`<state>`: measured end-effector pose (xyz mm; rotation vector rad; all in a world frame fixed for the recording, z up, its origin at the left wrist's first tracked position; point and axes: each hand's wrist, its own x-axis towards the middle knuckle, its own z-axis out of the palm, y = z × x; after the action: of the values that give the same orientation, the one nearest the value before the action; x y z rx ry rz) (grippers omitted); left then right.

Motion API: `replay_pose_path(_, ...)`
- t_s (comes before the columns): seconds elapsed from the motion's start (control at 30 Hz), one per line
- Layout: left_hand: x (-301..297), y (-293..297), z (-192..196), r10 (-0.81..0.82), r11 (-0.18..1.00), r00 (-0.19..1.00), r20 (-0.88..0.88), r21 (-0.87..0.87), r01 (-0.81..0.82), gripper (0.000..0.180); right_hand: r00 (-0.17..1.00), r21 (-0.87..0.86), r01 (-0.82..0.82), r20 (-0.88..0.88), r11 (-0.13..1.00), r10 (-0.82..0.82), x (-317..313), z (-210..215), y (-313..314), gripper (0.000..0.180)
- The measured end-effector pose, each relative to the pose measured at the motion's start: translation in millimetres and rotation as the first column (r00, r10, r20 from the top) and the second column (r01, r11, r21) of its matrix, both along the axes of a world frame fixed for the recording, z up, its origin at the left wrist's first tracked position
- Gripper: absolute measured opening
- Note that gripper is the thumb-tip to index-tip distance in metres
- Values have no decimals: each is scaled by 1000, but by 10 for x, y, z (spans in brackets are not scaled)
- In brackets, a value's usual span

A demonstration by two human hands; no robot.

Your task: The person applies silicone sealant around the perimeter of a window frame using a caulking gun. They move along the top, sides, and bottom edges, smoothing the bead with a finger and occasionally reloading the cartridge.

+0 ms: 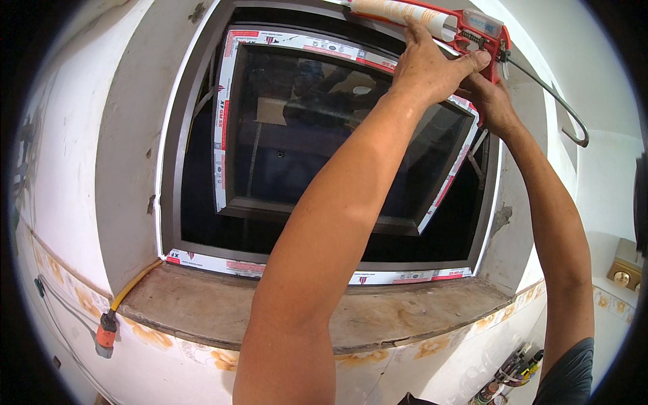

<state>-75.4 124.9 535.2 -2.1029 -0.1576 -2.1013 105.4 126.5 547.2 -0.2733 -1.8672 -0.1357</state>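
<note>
A red caulking gun (480, 34) with a white-and-orange sealant cartridge (405, 15) in it is raised at the top right of the window. My left hand (432, 67) grips the gun from below, its fingers against the cartridge and its thumb near the gun's rear. Around the handle my right hand (491, 101) is closed, partly hidden behind the left. The cartridge points left along the top of the dark window frame (172, 202), its tip near the picture's upper edge. A bent metal rod (550, 91) sticks out behind the gun. The tilted-open window sash (226, 135) carries printed protective tape.
Below the window runs a rough brown sill (202, 293). A yellow cable (135, 283) with an orange connector (106, 334) hangs at its left end. At lower right are a shelf of small items (509, 371) and a metal wall fitting (624, 270).
</note>
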Motion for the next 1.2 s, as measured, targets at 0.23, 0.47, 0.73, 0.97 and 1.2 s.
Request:
replay_pose_path(0.23,33,-43,-33,25,1000,999,47,1,-25,145,996,-22,-70,52,997,71,-27,29,-5,58)
replay_pose_path(0.47,125,-49,-29,25,1000,998,54,-6,-24,147,1000,-16,-23,-4,1000,23,57,36,-41,54)
replay_pose_path(0.73,199,-109,-34,-5,999,1000,-11,-41,4,146,998,10,0,-56,1000,1,197,14,-80,58)
replay_pose_path(0.97,335,-85,-60,-33,997,998,-51,-77,29,144,990,17,45,-131,999,-42,349,-40,-41,58)
replay_pose_path(1.2,543,25,-49,-44,998,999,-30,-43,43,144,988,2,57,-146,998,-56,548,-63,-17,55)
